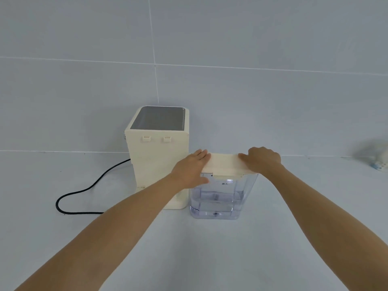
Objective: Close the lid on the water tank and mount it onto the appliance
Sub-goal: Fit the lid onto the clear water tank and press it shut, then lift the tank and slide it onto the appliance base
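A clear plastic water tank (pixel 218 198), partly filled with water, stands on the pale counter just right of a cream appliance (pixel 159 156). A cream lid (pixel 225 162) lies flat on top of the tank. My left hand (pixel 192 169) rests on the lid's left end, fingers straight, thumb down the tank's side. My right hand (pixel 261 159) presses on the lid's right end with fingers curled over it. The appliance has a grey top panel (pixel 159 118) and two small clips on the face towards me.
A black power cord (pixel 84 192) loops across the counter from the appliance's left side. A blurred white and blue object (pixel 375 158) lies at the far right by the wall. Grey tiled wall stands behind everything.
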Motion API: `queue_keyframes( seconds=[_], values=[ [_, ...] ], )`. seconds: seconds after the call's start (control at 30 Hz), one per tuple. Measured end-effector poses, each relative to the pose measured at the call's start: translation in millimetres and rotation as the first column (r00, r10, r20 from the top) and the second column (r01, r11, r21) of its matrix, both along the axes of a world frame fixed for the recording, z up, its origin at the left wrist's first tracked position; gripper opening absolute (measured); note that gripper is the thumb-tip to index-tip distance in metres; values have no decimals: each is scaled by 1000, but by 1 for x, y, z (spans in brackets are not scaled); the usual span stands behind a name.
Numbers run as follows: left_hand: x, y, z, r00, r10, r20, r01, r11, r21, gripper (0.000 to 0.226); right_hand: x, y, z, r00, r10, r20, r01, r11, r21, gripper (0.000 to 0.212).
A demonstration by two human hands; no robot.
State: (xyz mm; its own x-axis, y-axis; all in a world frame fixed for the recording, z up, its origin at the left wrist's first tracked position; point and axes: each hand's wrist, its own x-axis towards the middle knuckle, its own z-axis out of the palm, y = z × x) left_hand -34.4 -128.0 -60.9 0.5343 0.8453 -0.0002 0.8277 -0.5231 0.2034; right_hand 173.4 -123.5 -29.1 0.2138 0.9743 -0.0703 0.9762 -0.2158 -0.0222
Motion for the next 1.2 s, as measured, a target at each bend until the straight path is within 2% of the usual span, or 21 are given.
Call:
queue_keyframes(
  seconds=[0.17,0.33,0.4,0.47,0.53,0.6,0.67,0.8,0.87,1.0,1.2],
  values=[
    [-7,7,3,998,23,55,-18,997,-79,88,4,-16,-5,1000,-4,15,3,999,37,41],
    [-8,8,-1,996,1,85,5,998,-70,92,8,-29,-8,1000,-15,-13,16,996,91,37],
    [-12,8,-5,994,33,107,-26,998,-60,98,13,-34,-10,996,-33,-84,41,995,92,40],
    [-18,7,-12,985,81,150,-72,995,-65,106,23,-41,-14,969,-42,-242,72,990,119,46],
    [-24,6,-21,969,144,203,-121,985,-119,111,34,-49,-19,862,-17,-506,94,988,127,54],
    [-27,7,-29,941,210,265,-152,963,-223,114,42,-57,-25,677,8,-736,92,991,96,61],
    [-27,8,-36,912,239,334,-134,942,-307,112,44,-63,-38,547,-2,-837,93,994,58,68],
    [-23,13,-48,896,242,373,-94,923,-372,97,35,-66,-64,391,-1,-920,79,996,33,74],
    [-20,10,-52,892,258,372,-105,917,-384,95,31,-70,-75,400,11,-916,44,999,31,77],
    [-16,14,-55,872,279,403,-95,903,-419,95,28,-68,-89,437,-44,-898,84,996,-8,88],
    [-14,17,-50,825,341,451,-110,880,-463,94,20,-59,-90,453,-21,-892,52,999,3,92]
  ],
)
